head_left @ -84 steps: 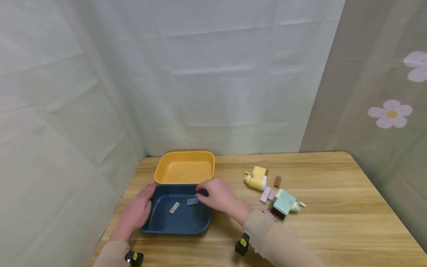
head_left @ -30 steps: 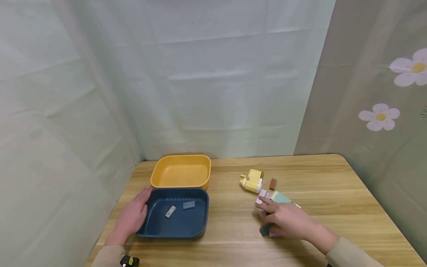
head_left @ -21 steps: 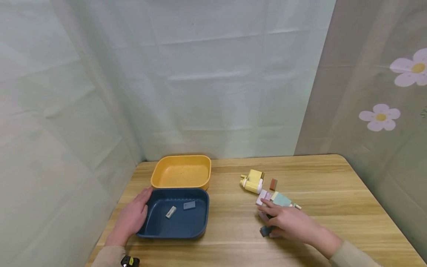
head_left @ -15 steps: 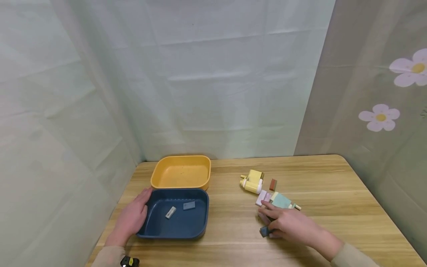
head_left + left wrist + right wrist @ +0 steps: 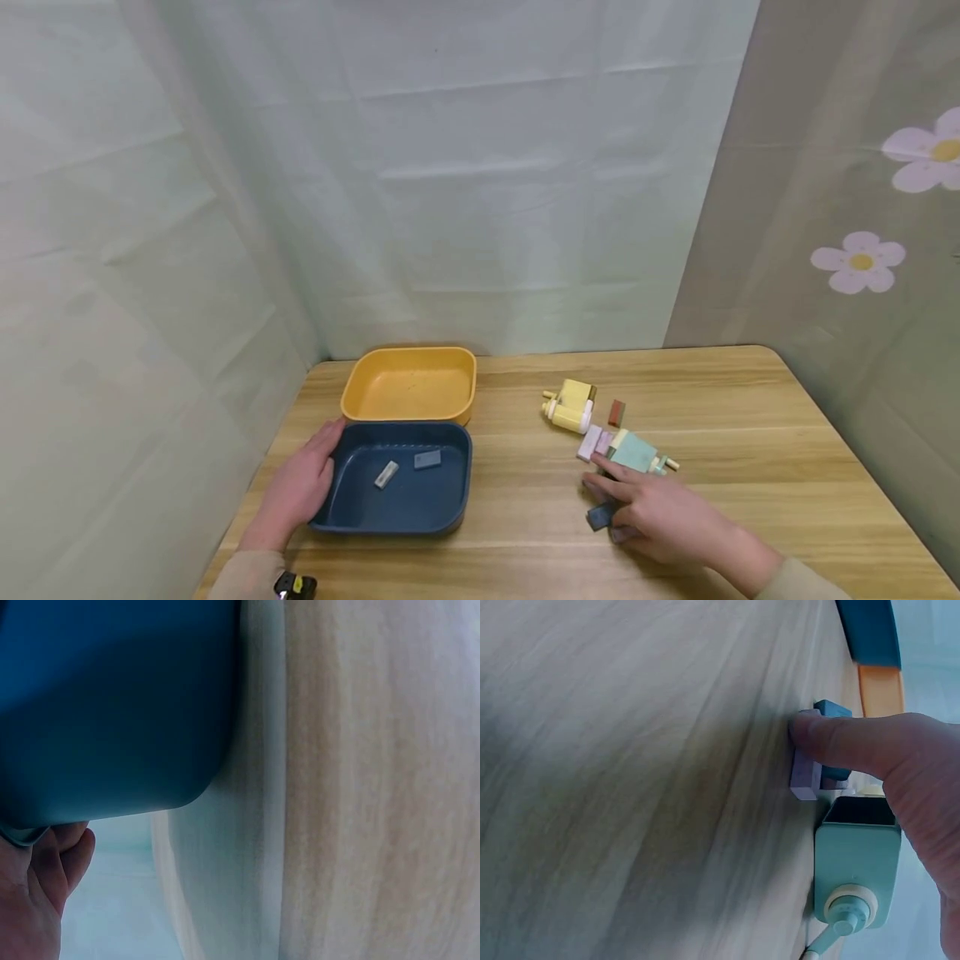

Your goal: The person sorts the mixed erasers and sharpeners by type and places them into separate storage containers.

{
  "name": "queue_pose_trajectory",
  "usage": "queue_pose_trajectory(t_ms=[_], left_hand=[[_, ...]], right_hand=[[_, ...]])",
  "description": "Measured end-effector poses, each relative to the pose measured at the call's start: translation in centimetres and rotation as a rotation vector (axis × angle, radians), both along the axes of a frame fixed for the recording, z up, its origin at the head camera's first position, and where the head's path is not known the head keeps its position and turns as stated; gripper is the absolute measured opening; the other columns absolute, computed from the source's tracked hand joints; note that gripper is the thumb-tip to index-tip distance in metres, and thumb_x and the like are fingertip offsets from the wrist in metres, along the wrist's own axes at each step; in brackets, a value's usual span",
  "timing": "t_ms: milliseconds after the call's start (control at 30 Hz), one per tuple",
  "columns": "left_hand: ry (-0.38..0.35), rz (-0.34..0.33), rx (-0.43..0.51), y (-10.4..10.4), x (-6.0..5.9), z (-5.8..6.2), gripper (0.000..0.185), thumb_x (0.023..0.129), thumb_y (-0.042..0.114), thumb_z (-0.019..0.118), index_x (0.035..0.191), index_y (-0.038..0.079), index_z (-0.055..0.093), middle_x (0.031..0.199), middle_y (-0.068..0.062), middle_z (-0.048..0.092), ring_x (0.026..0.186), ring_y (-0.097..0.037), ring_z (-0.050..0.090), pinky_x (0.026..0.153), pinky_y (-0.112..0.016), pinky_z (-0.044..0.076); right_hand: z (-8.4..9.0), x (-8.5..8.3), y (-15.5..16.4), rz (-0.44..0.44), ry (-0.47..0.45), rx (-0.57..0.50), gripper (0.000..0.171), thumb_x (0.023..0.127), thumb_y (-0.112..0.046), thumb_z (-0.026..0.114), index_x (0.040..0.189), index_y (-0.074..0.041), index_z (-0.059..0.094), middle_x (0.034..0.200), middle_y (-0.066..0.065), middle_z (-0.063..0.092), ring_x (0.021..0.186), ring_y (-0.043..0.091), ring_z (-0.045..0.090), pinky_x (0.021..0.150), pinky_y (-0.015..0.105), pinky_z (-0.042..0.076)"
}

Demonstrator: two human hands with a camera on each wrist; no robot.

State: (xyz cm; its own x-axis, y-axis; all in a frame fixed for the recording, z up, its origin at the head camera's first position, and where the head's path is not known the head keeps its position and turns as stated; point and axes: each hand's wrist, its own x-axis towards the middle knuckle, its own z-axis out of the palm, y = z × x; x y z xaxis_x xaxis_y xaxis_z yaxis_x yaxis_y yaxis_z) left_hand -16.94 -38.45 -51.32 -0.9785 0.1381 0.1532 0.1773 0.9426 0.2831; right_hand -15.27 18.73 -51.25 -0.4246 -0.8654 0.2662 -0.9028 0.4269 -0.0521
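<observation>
A small lilac block point(image 5: 804, 771) is pinched by the curled right hand point(image 5: 660, 517), at 6 o'clock of the teal toy point(image 5: 634, 454). The blue tray point(image 5: 341, 500) is touched at its 9 o'clock wall by the left hand point(image 5: 300, 487), flat with straight fingers, nothing held.

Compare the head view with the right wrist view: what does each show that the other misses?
Head only: the left hand resting against the blue tray, two small blocks inside it, and the yellow toy. Right wrist only: the thumb pressing a lilac block up close. Both: the right hand, teal toy, wooden table.
</observation>
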Motion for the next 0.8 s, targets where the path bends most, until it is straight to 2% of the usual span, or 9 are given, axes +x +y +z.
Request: queue_pose_trajectory(t_ms=[200, 467, 633, 800], left_hand=[[0.021, -0.001, -0.001, 0.1, 0.0, -0.2, 0.056, 0.105, 0.003, 0.045, 0.160, -0.007, 0.041, 0.162, -0.028, 0.045, 0.149, -0.050, 0.042, 0.120, -0.065, 0.037], [0.002, 0.005, -0.006, 0.1, 0.0, -0.1, 0.057, 0.104, 0.003, 0.046, 0.160, -0.006, 0.041, 0.163, -0.028, 0.044, 0.149, -0.049, 0.042, 0.120, -0.065, 0.038], [0.014, 0.002, -0.006, 0.1, 0.0, -0.2, 0.057, 0.104, 0.003, 0.046, 0.160, -0.006, 0.042, 0.162, -0.028, 0.045, 0.148, -0.050, 0.043, 0.119, -0.065, 0.039], [0.013, 0.006, -0.004, 0.1, 0.0, -0.2, 0.057, 0.104, 0.003, 0.047, 0.159, -0.007, 0.043, 0.162, -0.028, 0.045, 0.149, -0.050, 0.043, 0.119, -0.065, 0.038]], right_hand=[[-0.3, 0.0, 0.2, -0.008, 0.013, 0.009, 0.014, 0.082, -0.030, 0.093, 0.078, -0.023, 0.082, 0.153, 0.017, 0.060, 0.146, 0.045, 0.049, 0.089, 0.042, 0.064], [-0.1, -0.2, 0.1, 0.008, 0.018, -0.014, 0.016, 0.082, -0.029, 0.093, 0.083, -0.024, 0.078, 0.149, 0.014, 0.064, 0.146, 0.044, 0.050, 0.092, 0.043, 0.064], [0.2, -0.7, -0.4, -0.004, 0.062, -0.077, 0.019, 0.084, -0.025, 0.092, 0.098, -0.020, 0.080, 0.130, 0.003, 0.076, 0.142, 0.038, 0.057, 0.093, 0.043, 0.064], [0.3, -1.2, -1.0, -0.009, 0.096, -0.149, 0.026, 0.082, -0.021, 0.094, 0.104, -0.016, 0.080, 0.108, -0.008, 0.080, 0.136, 0.033, 0.062, 0.090, 0.037, 0.064]])
